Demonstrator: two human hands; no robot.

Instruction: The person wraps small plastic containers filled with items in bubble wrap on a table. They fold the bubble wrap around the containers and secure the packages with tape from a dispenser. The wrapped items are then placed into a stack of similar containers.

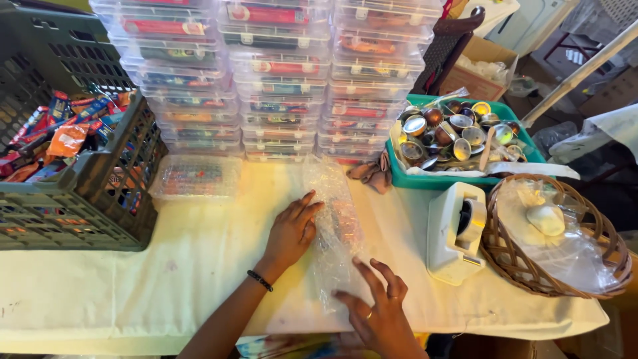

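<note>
Far left of the left hand stands a grey crate of snack packets. That hand lies flat, fingers spread, on a clear plastic wrap. The right hand presses the wrap's near end, also flat. Just right of it sits a white tape dispenser.

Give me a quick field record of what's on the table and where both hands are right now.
left hand: flat on the bubble wrap, black wrist band
right hand: fingers spread on the wrap's near end
surface: table with pale cloth
behind: stacks of clear boxes
left side: grey crate of snack packets
right side: white tape dispenser, wicker basket, green tub of small metal cups
</note>
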